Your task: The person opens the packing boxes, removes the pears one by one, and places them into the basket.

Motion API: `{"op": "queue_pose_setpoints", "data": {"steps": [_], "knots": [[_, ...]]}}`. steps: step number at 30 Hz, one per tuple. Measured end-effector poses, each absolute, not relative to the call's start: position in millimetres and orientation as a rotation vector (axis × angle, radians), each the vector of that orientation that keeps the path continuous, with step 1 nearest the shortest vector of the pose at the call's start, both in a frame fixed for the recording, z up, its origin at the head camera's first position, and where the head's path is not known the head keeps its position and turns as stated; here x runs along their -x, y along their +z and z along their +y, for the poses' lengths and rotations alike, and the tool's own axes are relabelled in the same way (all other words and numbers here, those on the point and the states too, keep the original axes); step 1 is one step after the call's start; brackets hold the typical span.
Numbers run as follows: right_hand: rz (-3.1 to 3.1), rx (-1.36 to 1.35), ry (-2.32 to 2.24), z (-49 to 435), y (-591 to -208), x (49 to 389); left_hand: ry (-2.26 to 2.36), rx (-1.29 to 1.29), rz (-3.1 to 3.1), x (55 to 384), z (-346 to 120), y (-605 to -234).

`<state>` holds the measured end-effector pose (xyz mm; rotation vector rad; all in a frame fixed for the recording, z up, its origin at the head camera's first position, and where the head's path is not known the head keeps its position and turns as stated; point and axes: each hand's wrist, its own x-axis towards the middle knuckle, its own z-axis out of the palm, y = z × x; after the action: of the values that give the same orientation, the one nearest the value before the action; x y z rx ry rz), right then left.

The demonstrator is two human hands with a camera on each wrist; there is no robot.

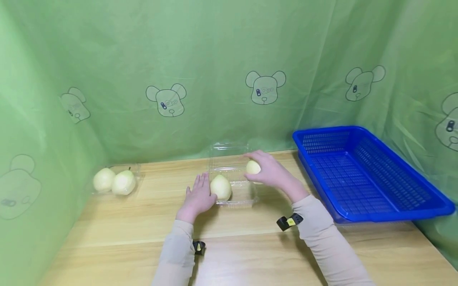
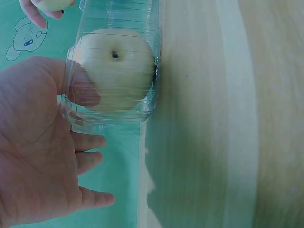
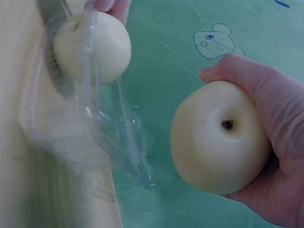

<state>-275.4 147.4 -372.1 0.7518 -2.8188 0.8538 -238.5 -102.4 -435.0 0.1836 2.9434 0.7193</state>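
My right hand (image 1: 270, 171) grips a pale yellow pear (image 3: 216, 137) around its sides, holding it above the right part of a clear plastic clamshell box (image 1: 245, 193). The pear's dark, dimpled end faces the right wrist camera. Another pear (image 1: 221, 187) sits in the left part of that box, and the box's lid (image 1: 228, 155) stands open at the back. At the box's left end lies my left hand (image 2: 38, 142), fingers straight and spread, its thumb over the wall beside the seated pear. Whether the thumb presses that pear cannot be told.
A second clear box (image 1: 138, 174) with two pears (image 1: 123, 183) stands at the far left. A large blue plastic basket (image 1: 379, 217) takes up the right side of the wooden table (image 1: 143, 246). Green cloth (image 1: 214, 79) hangs close behind and at both sides.
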Motion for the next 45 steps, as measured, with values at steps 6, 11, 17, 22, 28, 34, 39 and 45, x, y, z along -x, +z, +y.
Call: {"op": "queue_pose_setpoints", "data": {"steps": [6,11,17,22,28,34,39,45], "knots": [[-2.764,-0.74,0.829,161,-362,277,0.721,-0.185,2.944,239,-102,-437],[-2.743,-0.711,0.803,172,-354,280,0.726,-0.192,2.95,238,-102,-436],[-2.754,-0.655,0.768,188,-342,281,0.739,-0.197,2.95,237,-103,-433],[-2.715,-0.635,0.769,202,-334,282,0.74,-0.195,2.947,237,-103,-433],[-2.696,-0.586,0.76,217,-320,283,0.752,-0.199,2.939,237,-103,-434],[-2.694,-0.547,0.728,232,-307,285,0.746,-0.199,2.942,238,-103,-435],[-2.703,-0.509,0.72,245,-297,285,0.743,-0.196,2.94,239,-104,-435],[-2.705,-0.468,0.726,263,-291,290,0.754,-0.196,2.941,239,-104,-435]]}}
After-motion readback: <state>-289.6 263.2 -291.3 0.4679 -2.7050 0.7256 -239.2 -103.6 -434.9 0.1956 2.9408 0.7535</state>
